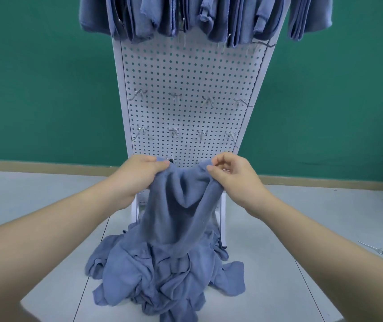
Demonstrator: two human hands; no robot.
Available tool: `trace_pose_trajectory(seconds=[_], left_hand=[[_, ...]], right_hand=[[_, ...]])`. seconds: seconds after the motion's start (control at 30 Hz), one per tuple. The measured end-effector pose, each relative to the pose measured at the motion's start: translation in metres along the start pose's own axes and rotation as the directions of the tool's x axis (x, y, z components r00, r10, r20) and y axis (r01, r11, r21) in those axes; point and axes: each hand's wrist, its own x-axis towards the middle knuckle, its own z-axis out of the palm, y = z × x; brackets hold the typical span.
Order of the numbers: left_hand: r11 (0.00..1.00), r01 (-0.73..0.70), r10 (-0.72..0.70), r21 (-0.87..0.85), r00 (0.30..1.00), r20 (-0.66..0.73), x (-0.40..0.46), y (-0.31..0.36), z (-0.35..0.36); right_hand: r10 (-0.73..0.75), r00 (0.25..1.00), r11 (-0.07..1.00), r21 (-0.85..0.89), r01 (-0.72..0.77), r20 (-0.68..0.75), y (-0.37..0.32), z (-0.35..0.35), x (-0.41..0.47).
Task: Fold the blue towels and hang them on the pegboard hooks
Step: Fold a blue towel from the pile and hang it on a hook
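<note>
**Blue towel held up before the pegboard**

While lifted in front of the white pegboard [185,73], blue towel [181,212] gripped at its top edge by both hands. Left hand [137,175] closed over the towel's left upper corner, fingers curled round the cloth, thumb on top. Right hand [234,175] pinching the right upper corner between thumb and forefinger, remaining fingers loosely bent. Top edge sagging between the two hands, level with the pegboard's lowest visible row of hooks. Rest of the towel hanging straight down in front of the pegboard's white legs, its lower end merging into the heap of crumpled blue towels [162,275] lying on the grey floor [34,205] at the pegboard's foot.

High on the pegboard, a row of folded blue towels [185,17] hung side by side, covering its upper part. Below them, two rows of bare metal hooks [174,97] across the board's middle, four to a row, with parts of a third row just behind the hands. Behind the pegboard, a green wall [46,89]. To the pegboard's right, well apart, a loose metal hook [376,248] lying on the floor.
</note>
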Motion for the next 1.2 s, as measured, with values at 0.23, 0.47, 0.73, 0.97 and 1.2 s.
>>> trace_pose_trajectory(seconds=[0.23, 0.47, 0.73, 0.97, 1.2], left_hand=[[0.931, 0.257, -0.198, -0.26, 0.953, 0.231, -0.016, 0.005, 0.032], [0.905, 0.209, -0.135, -0.37, 0.967, 0.216, -0.013, 0.001, 0.031], [0.884, 0.114, -0.072, -0.453, 0.992, 0.108, -0.013, -0.001, 0.036], [0.914, 0.031, -0.03, -0.406, 1.0, 0.009, -0.019, 0.0, 0.041], [0.959, -0.004, -0.005, -0.283, 1.0, -0.029, -0.01, -0.001, 0.029]], right_hand=[[-0.07, 0.988, 0.997, -0.005, 0.071, 0.139, -0.009, 0.023, -0.006], [-0.064, 0.994, 0.998, 0.007, 0.064, 0.087, -0.008, 0.023, -0.003], [-0.029, 0.999, 0.991, -0.133, 0.035, 0.046, -0.006, 0.026, -0.003], [-0.083, 0.992, 0.936, -0.334, 0.109, 0.091, -0.013, 0.023, -0.006], [-0.114, 0.993, 0.951, -0.293, 0.1, -0.032, -0.012, 0.0, 0.0]])
